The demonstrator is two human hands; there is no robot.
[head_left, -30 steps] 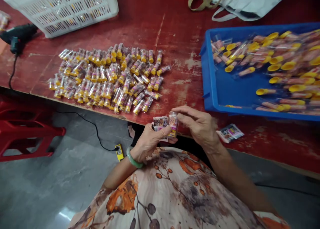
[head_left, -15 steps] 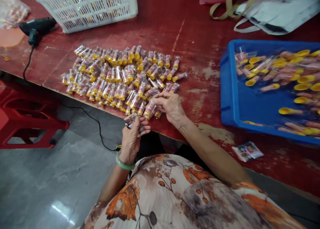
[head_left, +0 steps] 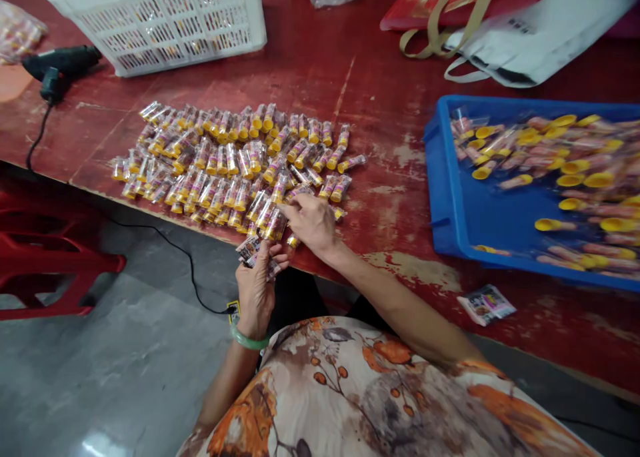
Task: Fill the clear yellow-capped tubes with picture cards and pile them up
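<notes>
My left hand [head_left: 257, 287], with a green bangle at the wrist, grips a small stack of printed plastic sleeves [head_left: 250, 249] at the table's front edge. My right hand [head_left: 313, 224] is over the near right end of the rows of small tubes, its thumb and fingers pinched together. Whatever lies between those fingertips is too small to make out. The wrapped tubes [head_left: 233, 157] have clear tops, printed purple-and-white bands and yellow ends. They lie in several close rows, and my right hand covers a few of them.
On the right, a blue tray [head_left: 450, 207] holds loose yellow-ended pieces in clear wrap. Near it lies a packet of printed sleeves [head_left: 486, 304]. A white crate [head_left: 165, 27], a heat gun [head_left: 60, 64] and bags [head_left: 530, 44] are farther back. A red stool [head_left: 55, 250] stands left.
My right hand has moved left across the near tubes, closer to my left hand. My left hand keeps hold of the sleeves. The view has shifted slightly.
</notes>
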